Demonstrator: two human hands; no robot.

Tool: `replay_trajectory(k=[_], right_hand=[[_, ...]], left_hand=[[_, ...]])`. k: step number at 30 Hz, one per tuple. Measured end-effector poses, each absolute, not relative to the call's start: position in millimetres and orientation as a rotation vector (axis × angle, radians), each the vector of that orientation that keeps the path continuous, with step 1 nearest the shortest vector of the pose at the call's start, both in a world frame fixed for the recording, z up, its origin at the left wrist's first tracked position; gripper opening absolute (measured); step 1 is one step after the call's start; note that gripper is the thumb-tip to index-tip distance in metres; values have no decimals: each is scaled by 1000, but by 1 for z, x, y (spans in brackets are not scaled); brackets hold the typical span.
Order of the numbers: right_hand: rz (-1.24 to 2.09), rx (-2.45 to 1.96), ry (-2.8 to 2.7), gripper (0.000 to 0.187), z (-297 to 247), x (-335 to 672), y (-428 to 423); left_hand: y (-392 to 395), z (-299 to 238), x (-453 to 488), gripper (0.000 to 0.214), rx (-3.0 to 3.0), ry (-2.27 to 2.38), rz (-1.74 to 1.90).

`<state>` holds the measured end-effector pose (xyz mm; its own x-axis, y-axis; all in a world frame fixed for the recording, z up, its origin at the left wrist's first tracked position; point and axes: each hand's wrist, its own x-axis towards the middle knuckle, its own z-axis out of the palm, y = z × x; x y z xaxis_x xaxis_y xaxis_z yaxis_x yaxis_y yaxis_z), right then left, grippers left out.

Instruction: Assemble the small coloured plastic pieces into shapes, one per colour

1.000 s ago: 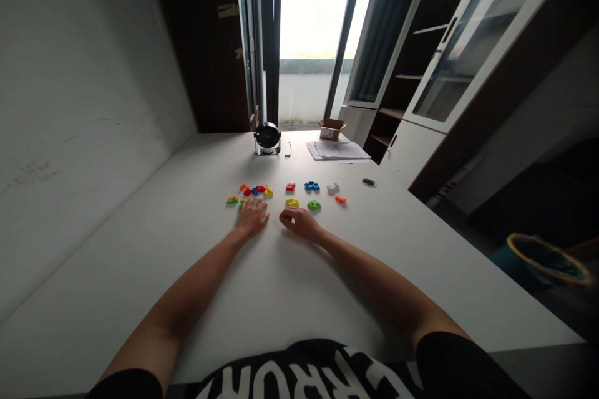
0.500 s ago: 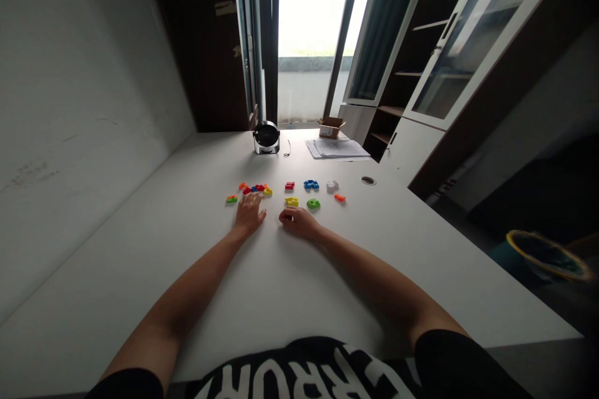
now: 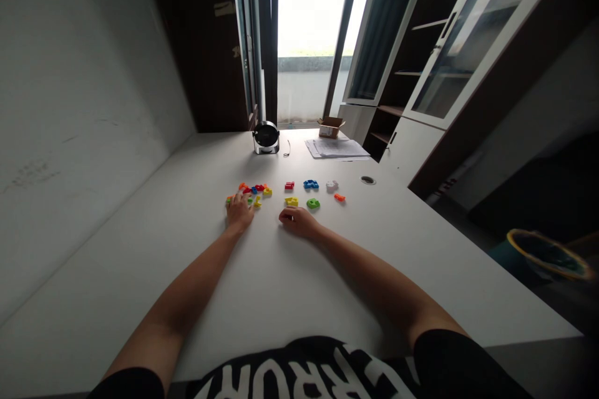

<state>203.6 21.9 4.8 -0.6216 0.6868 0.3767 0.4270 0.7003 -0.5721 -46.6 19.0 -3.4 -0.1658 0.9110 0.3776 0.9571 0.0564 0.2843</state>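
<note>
Small coloured plastic pieces lie on a white table (image 3: 281, 299). My left hand (image 3: 239, 213) rests palm down at the left cluster of pieces (image 3: 255, 189), its fingers spread over a green piece at the cluster's left end. My right hand (image 3: 298, 222) lies curled on the table just below a yellow piece (image 3: 292, 201), its fingers bent inward; what they hold, if anything, is hidden. A green piece (image 3: 313, 203), a red piece (image 3: 289, 186), a blue piece (image 3: 311, 184), a white piece (image 3: 332, 186) and an orange piece (image 3: 339, 197) lie to the right.
A small black round fan (image 3: 266, 138) stands at the table's far edge, beside a stack of papers (image 3: 337, 149) and a small cardboard box (image 3: 330, 128). A cable hole (image 3: 367, 180) is in the table. Glass-door cabinets (image 3: 421, 68) stand right, a bin (image 3: 547, 255) on the floor.
My left hand has slid left along the cluster, uncovering a yellow piece and reaching the green piece at the left end. My right hand has stayed in place.
</note>
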Motion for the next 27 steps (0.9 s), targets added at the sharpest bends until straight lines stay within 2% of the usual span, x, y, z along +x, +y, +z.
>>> replay_trajectory(k=[9, 13, 27], right_hand=[[571, -875, -2320, 13, 2, 208, 28], [566, -888, -2324, 12, 0, 210, 31], [567, -903, -2318, 13, 2, 210, 30]], left_hand=[[24, -3, -57, 30, -1802, -2194, -943], [31, -11, -67, 28, -1730, -2379, -971], [28, -5, -57, 37, -2125, -2125, -1095]])
